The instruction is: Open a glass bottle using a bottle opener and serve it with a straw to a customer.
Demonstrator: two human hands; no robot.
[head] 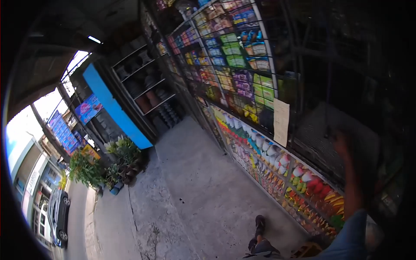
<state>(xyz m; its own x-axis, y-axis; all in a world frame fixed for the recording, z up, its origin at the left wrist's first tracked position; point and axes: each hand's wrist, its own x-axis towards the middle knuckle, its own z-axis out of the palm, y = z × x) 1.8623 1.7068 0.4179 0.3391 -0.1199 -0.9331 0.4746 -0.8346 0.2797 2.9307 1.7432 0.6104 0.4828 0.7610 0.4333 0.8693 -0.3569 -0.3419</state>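
An arm in a blue sleeve reaches up at the right, and its hand, my right hand (340, 143), is in dark shade beside the shop's barred front. Whether its fingers hold anything is too dark to tell. A thin dark cord or rod hangs just left of it. Farther left, a sheet of paper with writing (281, 123) hangs on the metal grille. Behind the bars, rows of colourful snack packets (233, 50) hang, and a glass-fronted case of small colourful goods (305, 185) stands below. My left hand is out of view.
A concrete walkway (195, 182) runs along the shopfront, with my shoe (260, 221) on it. Potted plants (122, 156) stand near a blue panel (113, 104). Shelves (146, 81) hold dark wares at the walkway's far end. A car (58, 217) is on the street at the left.
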